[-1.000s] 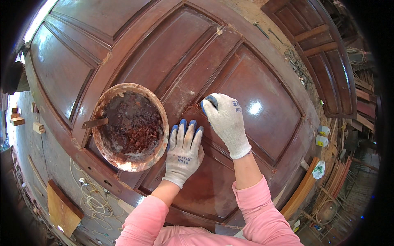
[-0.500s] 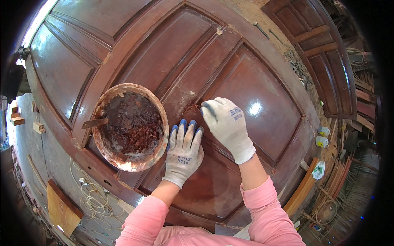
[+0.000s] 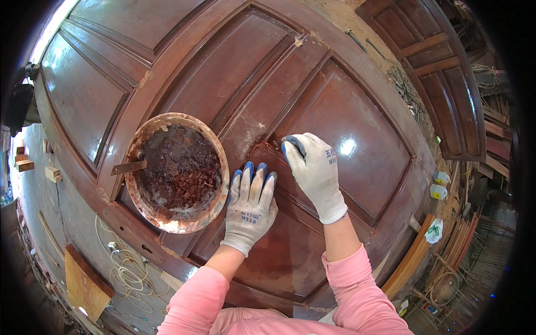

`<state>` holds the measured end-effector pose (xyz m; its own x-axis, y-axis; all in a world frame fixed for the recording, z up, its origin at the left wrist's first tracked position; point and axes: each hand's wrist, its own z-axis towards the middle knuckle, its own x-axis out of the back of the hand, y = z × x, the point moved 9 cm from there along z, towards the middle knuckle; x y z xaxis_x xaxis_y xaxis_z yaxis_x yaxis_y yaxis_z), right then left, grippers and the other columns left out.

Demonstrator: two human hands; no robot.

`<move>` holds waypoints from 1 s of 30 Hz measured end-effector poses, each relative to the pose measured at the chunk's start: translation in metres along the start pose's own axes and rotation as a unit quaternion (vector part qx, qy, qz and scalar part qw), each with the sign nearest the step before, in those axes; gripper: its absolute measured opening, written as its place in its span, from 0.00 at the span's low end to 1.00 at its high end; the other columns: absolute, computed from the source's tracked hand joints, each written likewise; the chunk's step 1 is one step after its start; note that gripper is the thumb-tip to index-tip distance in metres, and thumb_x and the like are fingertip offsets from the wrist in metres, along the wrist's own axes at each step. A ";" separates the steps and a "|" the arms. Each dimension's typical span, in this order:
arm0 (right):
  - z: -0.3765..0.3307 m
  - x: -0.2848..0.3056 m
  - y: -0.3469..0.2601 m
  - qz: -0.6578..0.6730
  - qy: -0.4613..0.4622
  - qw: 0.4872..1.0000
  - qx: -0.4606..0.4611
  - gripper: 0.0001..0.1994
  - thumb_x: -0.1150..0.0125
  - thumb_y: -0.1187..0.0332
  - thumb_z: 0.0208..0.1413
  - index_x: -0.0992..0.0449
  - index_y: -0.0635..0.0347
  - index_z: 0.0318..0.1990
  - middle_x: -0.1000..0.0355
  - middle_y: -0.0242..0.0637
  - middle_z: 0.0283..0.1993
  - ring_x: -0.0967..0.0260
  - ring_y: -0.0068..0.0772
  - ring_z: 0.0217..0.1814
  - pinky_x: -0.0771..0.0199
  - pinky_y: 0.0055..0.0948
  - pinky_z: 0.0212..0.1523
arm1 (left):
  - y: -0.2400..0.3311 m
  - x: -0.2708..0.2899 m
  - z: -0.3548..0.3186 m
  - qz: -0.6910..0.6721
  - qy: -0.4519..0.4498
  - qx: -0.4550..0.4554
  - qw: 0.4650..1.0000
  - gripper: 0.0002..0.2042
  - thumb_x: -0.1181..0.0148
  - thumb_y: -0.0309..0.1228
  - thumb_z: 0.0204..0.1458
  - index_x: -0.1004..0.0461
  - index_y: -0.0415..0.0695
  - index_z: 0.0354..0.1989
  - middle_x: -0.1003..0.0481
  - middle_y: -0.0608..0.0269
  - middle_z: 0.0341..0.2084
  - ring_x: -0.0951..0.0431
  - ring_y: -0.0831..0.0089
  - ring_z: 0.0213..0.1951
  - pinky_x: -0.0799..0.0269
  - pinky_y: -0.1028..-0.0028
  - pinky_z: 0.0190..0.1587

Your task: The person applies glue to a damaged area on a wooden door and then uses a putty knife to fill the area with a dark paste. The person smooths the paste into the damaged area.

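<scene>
A brown panelled wooden door (image 3: 240,61) lies flat under both hands. My left hand (image 3: 250,209), in a white glove with blue fingertips, rests on it with fingers stretched out. Just left of that hand, a round tub (image 3: 192,228) of dark reddish-brown paste stands on the door. A flat metal scraper (image 3: 129,167) sticks out over the tub's left rim. My right hand (image 3: 314,170), gloved alike, is closed in a pinch over the joint between the panels. What its fingers hold, if anything, is hidden. Reddish-brown smears (image 3: 262,149) mark the wood beside those fingertips.
Another panelled door (image 3: 441,84) lies at the far right beside stacked wood strips (image 3: 410,257). Small bottles (image 3: 439,191) and a crumpled plastic bag (image 3: 433,230) lie near the door's right edge. On the left floor are a coiled cable (image 3: 131,279), a wooden board (image 3: 84,282) and wood blocks (image 3: 53,174).
My right hand has shifted slightly right, and its wrist has turned a little. My left hand stays flat in the same place, and the tub has not visibly moved.
</scene>
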<state>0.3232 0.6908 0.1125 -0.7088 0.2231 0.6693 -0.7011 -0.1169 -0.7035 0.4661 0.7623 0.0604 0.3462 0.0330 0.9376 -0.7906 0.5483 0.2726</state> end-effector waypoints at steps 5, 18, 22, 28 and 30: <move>0.002 -0.001 -0.019 -0.070 -0.034 0.995 0.057 0.07 0.35 0.70 0.61 0.18 0.64 0.41 0.21 0.43 0.37 0.23 0.47 0.41 0.23 0.40 0.43 | 0.000 -0.001 -0.001 -0.012 0.004 0.004 1.000 0.31 0.39 0.33 0.54 0.33 0.44 0.69 0.37 0.48 0.71 0.43 0.43 0.74 0.50 0.44 0.76; 0.003 -0.002 -0.022 -0.072 -0.058 0.992 0.081 0.08 0.34 0.69 0.61 0.17 0.60 0.44 0.22 0.41 0.39 0.24 0.45 0.43 0.22 0.39 0.44 | 0.001 0.001 0.001 -0.013 0.009 -0.006 1.000 0.29 0.39 0.33 0.52 0.31 0.39 0.65 0.36 0.43 0.69 0.42 0.39 0.73 0.51 0.42 0.76; -0.001 0.000 -0.012 -0.044 -0.030 0.997 0.049 0.07 0.35 0.70 0.61 0.17 0.62 0.44 0.22 0.42 0.38 0.23 0.47 0.41 0.23 0.39 0.43 | 0.001 0.001 0.001 -0.014 0.009 -0.005 1.000 0.29 0.39 0.33 0.52 0.31 0.39 0.65 0.36 0.43 0.69 0.42 0.39 0.73 0.51 0.42 0.76; -0.008 -0.007 -0.016 -0.035 0.003 0.999 0.038 0.07 0.35 0.71 0.61 0.17 0.63 0.44 0.22 0.44 0.38 0.23 0.48 0.39 0.23 0.40 0.42 | 0.000 0.001 0.001 -0.023 0.011 -0.004 1.000 0.29 0.38 0.32 0.52 0.30 0.39 0.64 0.36 0.43 0.69 0.42 0.39 0.73 0.51 0.42 0.76; -0.008 -0.007 -0.016 -0.041 0.007 0.999 0.036 0.08 0.35 0.71 0.61 0.17 0.64 0.44 0.22 0.44 0.38 0.23 0.48 0.39 0.23 0.40 0.42 | 0.001 0.001 0.002 -0.025 0.011 -0.003 1.000 0.29 0.38 0.32 0.52 0.30 0.39 0.64 0.36 0.43 0.69 0.42 0.39 0.73 0.51 0.42 0.76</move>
<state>0.3396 0.6988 0.1173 -0.6486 0.2473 0.7198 -0.7603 -0.1668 -0.6278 0.4652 0.7611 0.0623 0.3964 0.0234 0.9178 -0.7687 0.5551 0.3178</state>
